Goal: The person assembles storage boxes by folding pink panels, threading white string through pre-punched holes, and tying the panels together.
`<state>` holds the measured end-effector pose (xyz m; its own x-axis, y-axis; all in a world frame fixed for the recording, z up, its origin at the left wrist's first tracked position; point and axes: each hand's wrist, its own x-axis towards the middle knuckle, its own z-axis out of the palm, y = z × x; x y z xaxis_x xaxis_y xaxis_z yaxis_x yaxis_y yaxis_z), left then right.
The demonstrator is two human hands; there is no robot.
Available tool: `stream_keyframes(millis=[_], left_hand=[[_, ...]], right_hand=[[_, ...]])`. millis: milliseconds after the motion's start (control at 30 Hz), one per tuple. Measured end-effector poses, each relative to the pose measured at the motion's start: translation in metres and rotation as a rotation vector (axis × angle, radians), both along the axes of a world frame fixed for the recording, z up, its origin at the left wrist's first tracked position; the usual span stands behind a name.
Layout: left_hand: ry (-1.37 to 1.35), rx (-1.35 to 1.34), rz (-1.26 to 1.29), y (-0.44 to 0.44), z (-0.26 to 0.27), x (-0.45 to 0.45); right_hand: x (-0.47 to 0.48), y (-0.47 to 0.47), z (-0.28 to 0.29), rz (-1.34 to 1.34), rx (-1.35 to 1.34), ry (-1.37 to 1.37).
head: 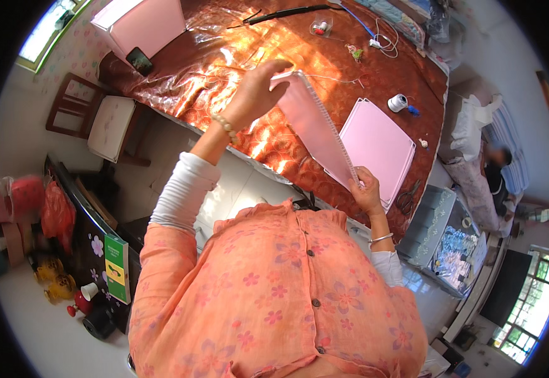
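A thin pink panel (310, 115) with white stitching along its edge is held up at a slant over the table. My left hand (260, 90) is at its upper corner, thumb and fingers bent around it; whether they press on it is hard to tell. At its lower end, my right hand (366, 189) grips the stitched edge. Beside it, more pink panels (378, 141) lie stacked on the table. A white thread runs from near the upper corner across the cloth. To the right stand a spool of white thread (397, 103) and a pair of dark scissors (407, 197).
The table has a shiny red-brown cover (255, 137). Toward its far left are a pink box (147, 23) and a phone (139, 61); farther back lies a white cable (388, 45). A wooden chair (109, 127) stands left. A person (496, 175) sits at the right.
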<state>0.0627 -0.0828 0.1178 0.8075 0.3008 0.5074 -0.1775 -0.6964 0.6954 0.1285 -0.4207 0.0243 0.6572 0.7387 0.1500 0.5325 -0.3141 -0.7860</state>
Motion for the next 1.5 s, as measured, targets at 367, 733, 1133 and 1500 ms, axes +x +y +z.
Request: stream_keyframes(millis=[367, 733, 1133, 1500], left_hand=[[-0.118, 0.138, -0.030, -0.023, -0.028, 0.028], [-0.118, 0.242, -0.259, -0.088, -0.023, 0.029], [-0.038, 0.239, -0.331, -0.085, -0.022, -0.001], [0.024, 0.089, -0.317, -0.069, -0.049, 0.004]], right_hand=[[0.009, -0.017, 0.001, 0.115, 0.072, 0.197], [0.033, 0.069, 0.108, 0.205, 0.285, 0.044], [0.011, 0.070, 0.096, 0.382, 0.382, 0.102], [0.043, 0.096, 0.108, 0.484, 0.393, 0.312]])
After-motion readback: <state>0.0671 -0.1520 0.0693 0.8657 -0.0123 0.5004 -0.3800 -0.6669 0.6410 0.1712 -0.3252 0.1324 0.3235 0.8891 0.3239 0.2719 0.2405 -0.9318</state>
